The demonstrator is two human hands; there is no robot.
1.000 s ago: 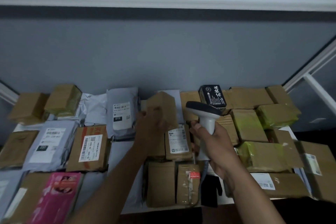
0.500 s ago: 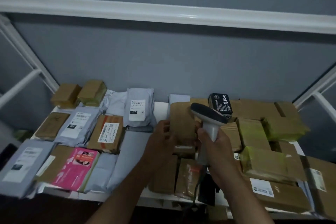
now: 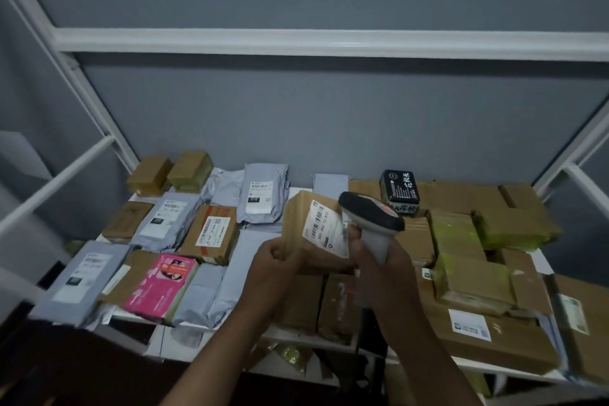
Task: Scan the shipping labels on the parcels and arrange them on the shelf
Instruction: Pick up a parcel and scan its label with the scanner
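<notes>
My left hand (image 3: pixel 275 260) grips a small brown cardboard parcel (image 3: pixel 296 227) by its lower left edge and holds it tilted above the white shelf (image 3: pixel 296 334). Its white shipping label (image 3: pixel 326 229) faces up toward me. My right hand (image 3: pixel 379 264) holds a white handheld scanner (image 3: pixel 372 221) with a black head, right beside the label's right edge. Parcels cover the shelf: grey mailer bags and brown boxes on the left, brown boxes on the right.
A pink packet (image 3: pixel 158 283) lies at the front left. A black box (image 3: pixel 398 189) with white characters stands at the back, behind the scanner. Boxes wrapped in yellow-green tape (image 3: pixel 461 241) pile up on the right. White shelf posts (image 3: pixel 89 99) rise on both sides.
My left hand has lifted the brown parcel off the shelf and turned it so its label faces up. The scanner hand stayed close beside it. The camera view tilted up and left.
</notes>
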